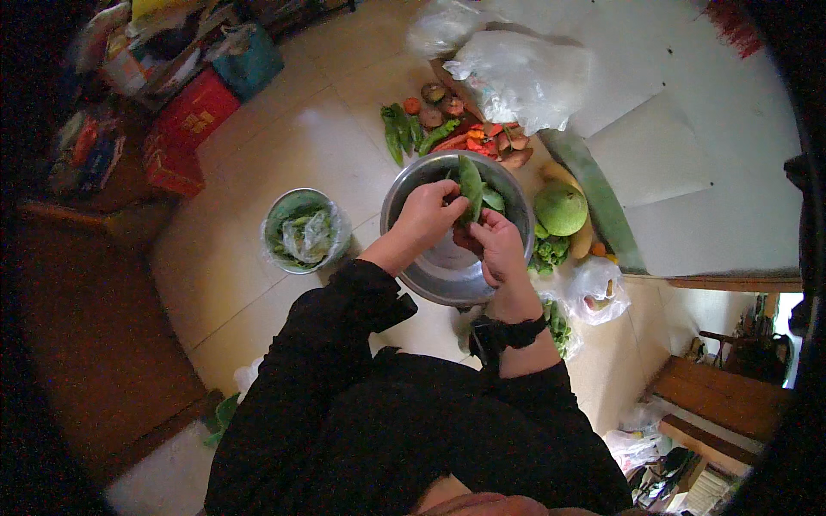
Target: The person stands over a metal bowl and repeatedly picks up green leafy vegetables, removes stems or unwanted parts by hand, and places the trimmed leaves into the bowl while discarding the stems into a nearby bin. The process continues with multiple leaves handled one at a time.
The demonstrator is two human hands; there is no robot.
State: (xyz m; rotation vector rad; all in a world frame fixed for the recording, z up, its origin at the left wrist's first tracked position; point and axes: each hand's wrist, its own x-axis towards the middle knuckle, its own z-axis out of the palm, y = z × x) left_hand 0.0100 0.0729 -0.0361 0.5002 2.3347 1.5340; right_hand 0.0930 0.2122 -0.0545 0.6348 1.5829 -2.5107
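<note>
Over a round stainless steel basin (447,288), both my hands hold a broad, flat green pod (471,184), perhaps a sword bean. My left hand (432,213) pinches it from the left between thumb and fingers. Against its lower end are the thumb and fingers of my right hand (500,245), which partly hide it. Green pieces (493,198) lie inside the basin, beyond my right hand. To the left on the tiled floor stands a round bin (274,258) lined with a clear plastic bag and holding green scraps.
Green peppers (401,132), cut carrot and red pieces (484,138) lie beyond the basin. At its right are a round green gourd (561,208), leafy greens (550,253) and a plastic bag (597,293). A long green gourd (597,200) borders the pale surface; red boxes (197,109) stand at upper left.
</note>
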